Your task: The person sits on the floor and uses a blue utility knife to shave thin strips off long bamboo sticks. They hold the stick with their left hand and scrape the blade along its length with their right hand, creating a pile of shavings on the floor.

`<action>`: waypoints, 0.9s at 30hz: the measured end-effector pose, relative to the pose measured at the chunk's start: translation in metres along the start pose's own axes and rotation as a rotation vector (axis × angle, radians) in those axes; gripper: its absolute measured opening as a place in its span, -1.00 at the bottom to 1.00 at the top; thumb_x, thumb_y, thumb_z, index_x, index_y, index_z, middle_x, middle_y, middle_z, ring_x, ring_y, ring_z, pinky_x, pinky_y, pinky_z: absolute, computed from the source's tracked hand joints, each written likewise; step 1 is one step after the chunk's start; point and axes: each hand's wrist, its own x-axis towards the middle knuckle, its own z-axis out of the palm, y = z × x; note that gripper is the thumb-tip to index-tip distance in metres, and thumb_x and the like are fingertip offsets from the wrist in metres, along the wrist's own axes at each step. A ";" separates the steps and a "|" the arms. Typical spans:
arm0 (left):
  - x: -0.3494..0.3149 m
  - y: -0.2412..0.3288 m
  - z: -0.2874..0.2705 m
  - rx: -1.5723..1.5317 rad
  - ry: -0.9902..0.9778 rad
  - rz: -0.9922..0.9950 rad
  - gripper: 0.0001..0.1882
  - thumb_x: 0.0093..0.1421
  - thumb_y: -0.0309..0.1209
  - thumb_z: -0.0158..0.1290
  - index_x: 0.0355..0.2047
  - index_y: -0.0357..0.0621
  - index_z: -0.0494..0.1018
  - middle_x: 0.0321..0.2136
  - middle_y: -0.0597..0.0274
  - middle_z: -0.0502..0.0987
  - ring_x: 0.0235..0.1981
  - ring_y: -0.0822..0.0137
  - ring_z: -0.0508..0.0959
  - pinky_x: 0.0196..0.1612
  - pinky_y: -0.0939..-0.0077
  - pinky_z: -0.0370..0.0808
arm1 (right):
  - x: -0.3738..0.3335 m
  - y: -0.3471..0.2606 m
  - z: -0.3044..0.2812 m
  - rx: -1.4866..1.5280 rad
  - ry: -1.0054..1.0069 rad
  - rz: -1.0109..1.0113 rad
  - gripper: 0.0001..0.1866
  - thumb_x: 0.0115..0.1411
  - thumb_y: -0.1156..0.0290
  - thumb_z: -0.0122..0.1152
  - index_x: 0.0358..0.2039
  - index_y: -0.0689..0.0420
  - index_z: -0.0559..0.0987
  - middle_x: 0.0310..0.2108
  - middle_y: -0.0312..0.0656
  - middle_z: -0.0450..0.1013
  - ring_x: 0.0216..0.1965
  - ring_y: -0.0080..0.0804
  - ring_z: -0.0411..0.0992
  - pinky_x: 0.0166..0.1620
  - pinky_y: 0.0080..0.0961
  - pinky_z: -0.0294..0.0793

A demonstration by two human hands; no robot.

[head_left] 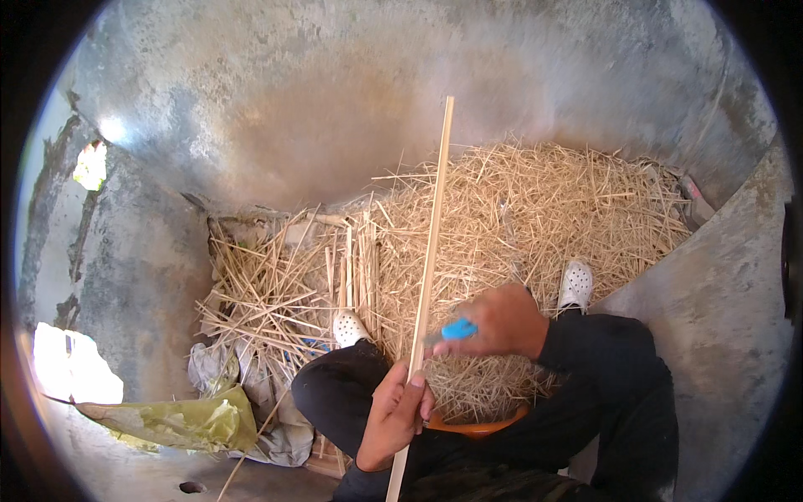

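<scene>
A long, pale bamboo strip [435,209] stands slanted in front of me, running from the lower edge up past the straw-coloured pile. My left hand [396,412] is closed round its lower part, with the thumb along the strip. Just above, my right hand [502,322] grips a blue-handled knife [458,329]. The knife's short grey blade is blurred and lies against or very close to the strip; I cannot tell which. Motion also smears the right hand a little.
A broad heap of thin shavings [569,209] covers the floor ahead, beside loose longer strips [268,284] at left. My white clogs [575,284] rest among them. An orange curved rim [481,428] shows between my legs. Yellowish sheeting [201,422] lies lower left; grey walls [351,100] surround the spot.
</scene>
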 end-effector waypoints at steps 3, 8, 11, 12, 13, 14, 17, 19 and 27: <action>-0.004 0.000 0.009 0.011 -0.035 0.021 -0.57 0.38 -0.30 -0.19 0.20 -0.19 0.20 -0.72 0.41 0.27 -0.75 0.62 0.19 -0.69 0.76 0.13 | -0.004 0.006 0.005 -0.052 0.101 0.012 -0.22 0.04 -0.47 -0.07 -0.77 0.07 0.50 -0.88 -0.18 0.28 -0.86 -0.24 0.31 -0.72 -0.35 0.29; -0.001 0.005 0.015 0.039 -0.060 0.018 -0.55 0.38 -0.30 -0.19 0.22 -0.20 0.18 -0.70 0.45 0.24 -0.70 0.63 0.19 -0.62 0.75 0.14 | 0.004 0.010 0.001 -0.024 0.111 0.089 -0.25 0.00 -0.43 0.05 -0.83 0.06 0.46 -0.87 -0.18 0.30 -0.82 -0.29 0.34 -0.69 -0.34 0.30; -0.003 0.001 0.018 0.099 -0.011 0.129 -0.55 0.38 -0.32 -0.18 0.23 -0.22 0.17 -0.64 0.47 0.23 -0.65 0.64 0.19 -0.57 0.75 0.15 | -0.003 -0.006 0.005 -0.014 0.103 -0.099 -0.21 -0.03 -0.47 0.03 -0.85 0.09 0.44 -0.89 -0.17 0.28 -0.85 -0.29 0.32 -0.71 -0.36 0.29; -0.003 0.000 0.017 0.131 0.002 0.133 -0.55 0.38 -0.33 -0.18 0.23 -0.22 0.17 -0.63 0.48 0.23 -0.64 0.65 0.19 -0.56 0.75 0.15 | -0.001 -0.002 0.005 -0.019 0.118 -0.097 -0.23 -0.06 -0.47 0.07 -0.85 0.07 0.41 -0.88 -0.20 0.27 -0.84 -0.29 0.32 -0.71 -0.36 0.28; -0.001 -0.001 0.016 0.163 0.014 0.137 -0.55 0.38 -0.35 -0.18 0.22 -0.23 0.17 -0.61 0.48 0.23 -0.62 0.65 0.18 -0.55 0.75 0.15 | 0.000 0.001 0.004 -0.026 0.133 -0.094 -0.25 -0.08 -0.46 0.11 -0.86 0.04 0.39 -0.88 -0.23 0.26 -0.83 -0.29 0.31 -0.70 -0.36 0.28; 0.002 0.000 0.016 0.199 0.028 0.160 -0.56 0.38 -0.36 -0.18 0.22 -0.24 0.17 -0.59 0.49 0.22 -0.61 0.66 0.18 -0.54 0.75 0.14 | 0.004 0.005 0.003 -0.041 0.160 -0.103 -0.27 -0.11 -0.45 0.15 -0.87 0.02 0.36 -0.87 -0.25 0.25 -0.82 -0.29 0.31 -0.70 -0.36 0.27; 0.004 0.003 0.016 0.304 0.039 0.186 -0.58 0.37 -0.39 -0.19 0.20 -0.25 0.19 -0.58 0.50 0.22 -0.59 0.66 0.17 -0.53 0.76 0.13 | 0.006 0.012 0.006 -0.122 0.217 -0.123 -0.25 -0.14 -0.45 0.16 -0.88 0.02 0.31 -0.87 -0.27 0.23 -0.83 -0.29 0.28 -0.69 -0.38 0.26; 0.007 0.004 0.017 0.337 0.040 0.219 -0.59 0.37 -0.40 -0.19 0.19 -0.25 0.20 -0.58 0.50 0.21 -0.59 0.66 0.17 -0.53 0.76 0.13 | 0.009 0.017 0.002 -0.148 0.239 -0.128 -0.25 -0.15 -0.46 0.16 -0.88 0.02 0.30 -0.87 -0.27 0.22 -0.83 -0.30 0.28 -0.68 -0.39 0.26; 0.008 0.005 0.020 0.313 0.039 0.206 -0.61 0.37 -0.40 -0.19 0.16 -0.25 0.22 -0.60 0.51 0.20 -0.61 0.67 0.15 -0.55 0.74 0.10 | 0.013 0.028 0.004 -0.225 0.292 -0.138 -0.23 -0.16 -0.50 0.12 -0.87 0.02 0.29 -0.88 -0.26 0.21 -0.83 -0.30 0.25 -0.69 -0.40 0.23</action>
